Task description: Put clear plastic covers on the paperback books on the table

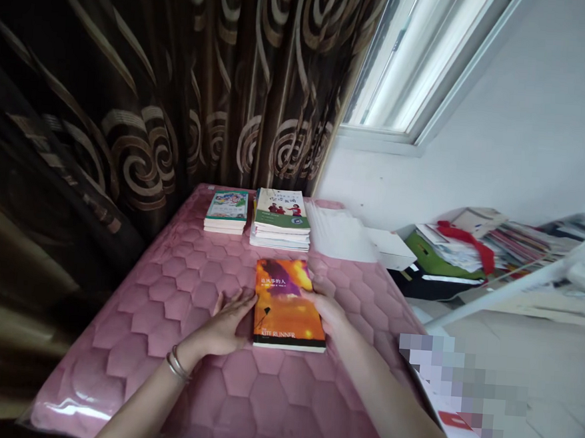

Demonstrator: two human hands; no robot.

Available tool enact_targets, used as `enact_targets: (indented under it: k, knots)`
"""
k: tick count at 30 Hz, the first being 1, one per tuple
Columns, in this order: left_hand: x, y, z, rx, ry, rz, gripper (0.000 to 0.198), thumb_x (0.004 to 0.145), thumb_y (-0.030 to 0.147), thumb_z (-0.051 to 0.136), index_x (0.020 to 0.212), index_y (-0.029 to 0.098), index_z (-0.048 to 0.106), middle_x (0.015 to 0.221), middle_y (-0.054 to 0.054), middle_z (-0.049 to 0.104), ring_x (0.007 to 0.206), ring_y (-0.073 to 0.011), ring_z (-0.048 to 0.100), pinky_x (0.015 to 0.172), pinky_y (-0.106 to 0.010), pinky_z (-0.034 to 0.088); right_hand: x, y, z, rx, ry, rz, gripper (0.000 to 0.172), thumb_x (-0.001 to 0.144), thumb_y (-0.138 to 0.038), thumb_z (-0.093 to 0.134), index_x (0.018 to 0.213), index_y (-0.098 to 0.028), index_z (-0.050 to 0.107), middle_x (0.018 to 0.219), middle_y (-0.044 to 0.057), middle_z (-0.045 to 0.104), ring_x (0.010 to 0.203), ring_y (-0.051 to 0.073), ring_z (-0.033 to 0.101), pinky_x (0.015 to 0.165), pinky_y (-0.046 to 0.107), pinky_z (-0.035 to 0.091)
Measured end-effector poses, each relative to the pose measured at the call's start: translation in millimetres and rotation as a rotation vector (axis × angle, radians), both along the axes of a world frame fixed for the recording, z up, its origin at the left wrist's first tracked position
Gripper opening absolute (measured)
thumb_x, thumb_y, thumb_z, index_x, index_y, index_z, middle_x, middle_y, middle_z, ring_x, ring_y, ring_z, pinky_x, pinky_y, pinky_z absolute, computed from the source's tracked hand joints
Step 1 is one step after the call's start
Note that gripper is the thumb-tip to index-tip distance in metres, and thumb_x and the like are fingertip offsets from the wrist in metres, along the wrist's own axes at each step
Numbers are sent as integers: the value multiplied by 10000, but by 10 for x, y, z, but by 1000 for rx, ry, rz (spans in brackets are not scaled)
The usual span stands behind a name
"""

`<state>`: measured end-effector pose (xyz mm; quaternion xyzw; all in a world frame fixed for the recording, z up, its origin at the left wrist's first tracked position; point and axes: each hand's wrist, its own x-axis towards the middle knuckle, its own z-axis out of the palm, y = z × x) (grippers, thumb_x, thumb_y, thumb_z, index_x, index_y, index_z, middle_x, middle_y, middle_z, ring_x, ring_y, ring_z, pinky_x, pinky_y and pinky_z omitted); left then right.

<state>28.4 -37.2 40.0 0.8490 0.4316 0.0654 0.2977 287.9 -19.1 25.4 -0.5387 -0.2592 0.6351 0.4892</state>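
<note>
Pink quilted tabletop point(165, 323): orange paperback point(286, 305), long axis up-frame, sits between left hand point(225, 328) and right hand point(330, 313), fingers unclenched against its sides

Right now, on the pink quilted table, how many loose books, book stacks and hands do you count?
Loose books: 1, the orange book, lying flat
Book stacks: 2, the smaller stack and the taller stack beside it, at the far end
Hands: 2, the left hand and the right hand, one at each side of the orange book
Total: 5
</note>
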Motion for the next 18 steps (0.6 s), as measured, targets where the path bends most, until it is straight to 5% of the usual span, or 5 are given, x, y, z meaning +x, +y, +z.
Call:
enact_targets:
  k: [7, 18]
  knots:
    - [-1, 9, -40, 21, -25, 17, 1009, 604, 395, 744, 1458, 268, 223, 1526, -99, 225, 1425, -300, 62, 1093, -560, -101, -11, -7, -26, 26, 1, 5, 234, 636, -227, 710, 859, -187, 652, 726, 66, 735, 712, 275, 711, 681, 390, 578]
    - [7, 7, -124, 44, -124, 95, 877, 578, 330, 783, 1373, 280, 418, 1461, -107, 384, 1404, -327, 176, 1101, -566, -103, -2, -21, -105, 96, -117, -41, 275, 602, -262, 710, 866, -199, 670, 743, 32, 738, 706, 249, 705, 629, 325, 559]
